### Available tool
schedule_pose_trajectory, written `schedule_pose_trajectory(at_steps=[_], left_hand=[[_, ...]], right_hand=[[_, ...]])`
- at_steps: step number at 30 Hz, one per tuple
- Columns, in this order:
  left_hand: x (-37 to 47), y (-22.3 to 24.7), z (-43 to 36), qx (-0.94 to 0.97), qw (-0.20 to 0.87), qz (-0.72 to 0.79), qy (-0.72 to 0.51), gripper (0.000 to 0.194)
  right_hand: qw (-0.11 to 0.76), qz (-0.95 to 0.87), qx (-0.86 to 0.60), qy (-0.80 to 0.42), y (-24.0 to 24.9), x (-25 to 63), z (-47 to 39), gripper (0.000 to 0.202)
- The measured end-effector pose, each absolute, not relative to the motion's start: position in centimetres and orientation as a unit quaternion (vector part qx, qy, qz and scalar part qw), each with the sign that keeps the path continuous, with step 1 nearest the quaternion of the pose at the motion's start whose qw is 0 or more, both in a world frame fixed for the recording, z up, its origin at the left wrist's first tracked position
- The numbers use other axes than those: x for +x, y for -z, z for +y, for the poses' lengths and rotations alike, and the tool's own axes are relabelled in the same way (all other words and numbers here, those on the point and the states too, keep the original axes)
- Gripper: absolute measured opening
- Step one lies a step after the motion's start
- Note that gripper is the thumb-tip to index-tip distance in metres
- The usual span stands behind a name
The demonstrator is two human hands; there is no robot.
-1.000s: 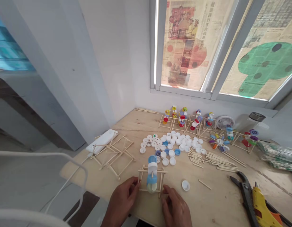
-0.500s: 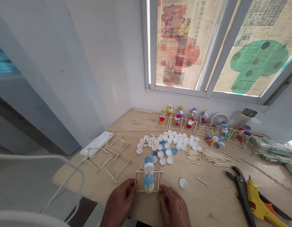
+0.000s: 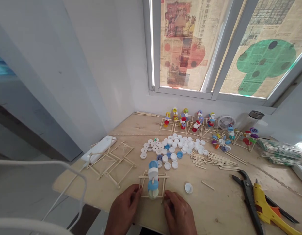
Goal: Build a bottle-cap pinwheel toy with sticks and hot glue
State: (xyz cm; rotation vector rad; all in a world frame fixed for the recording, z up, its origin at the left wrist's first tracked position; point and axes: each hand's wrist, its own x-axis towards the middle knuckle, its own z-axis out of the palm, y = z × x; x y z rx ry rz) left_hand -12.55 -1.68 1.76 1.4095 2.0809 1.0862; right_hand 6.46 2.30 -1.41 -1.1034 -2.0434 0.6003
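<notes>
A small wooden stick frame (image 3: 163,186) stands at the table's near edge, carrying a wheel of bottle caps (image 3: 153,185) in blue, white and pale green on a stick axle. My left hand (image 3: 124,207) pinches the frame's left side near its lower corner, thumb and forefinger together. At the lower right corner, my right hand (image 3: 179,211) has its fingers closed on the frame's side. The undersides of the fingers are partly hidden. A single white cap (image 3: 188,188) and one short stick (image 3: 208,185) lie to the right of my right hand.
Many loose caps (image 3: 174,142) and cut sticks (image 3: 223,161) lie beyond the frame. Bare stick frames (image 3: 116,160) and a white power strip (image 3: 102,148) are left. Finished cap-wheel models (image 3: 197,124) line the wall. Black cutters (image 3: 248,199) and a yellow glue gun (image 3: 263,202) lie right.
The whole view has shifted very slightly. Both hands keep their hold on the frame, which stays in the same place on the table.
</notes>
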Motion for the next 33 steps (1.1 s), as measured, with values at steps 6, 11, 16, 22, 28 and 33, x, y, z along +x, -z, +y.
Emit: schedule_pose_trajectory(at_steps=[6, 11, 16, 22, 28, 33], left_hand=[[-12.79, -0.91, -1.72, 0.498, 0.212, 0.751, -0.379, 0.027], [-12.66, -1.18, -1.69, 0.493, 0.214, 0.754, -0.377, 0.026], [-12.44, -1.58, -1.64, 0.489, 0.205, 0.760, -0.376, 0.027], [-12.42, -1.45, -1.69, 0.496, 0.192, 0.768, -0.356, 0.028], [-12.16, -1.84, -1.78, 0.505, 0.183, 0.763, -0.359, 0.026], [-12.05, -1.79, -1.93, 0.501, 0.187, 0.765, -0.359, 0.028]], right_hand=[[0.361, -0.795, -0.426, -0.239, 1.31, 6.46, 2.22, 0.025], [0.364, -0.792, -0.426, -0.241, 1.31, 6.48, 2.13, 0.024], [0.353, -0.790, -0.436, -0.246, 1.15, 6.48, 2.19, 0.025], [0.339, -0.795, -0.443, -0.237, 0.88, 6.45, 2.17, 0.023], [0.348, -0.797, -0.438, -0.229, 0.96, 6.46, 2.16, 0.021], [0.359, -0.795, -0.436, -0.221, 1.23, 6.51, 2.10, 0.021]])
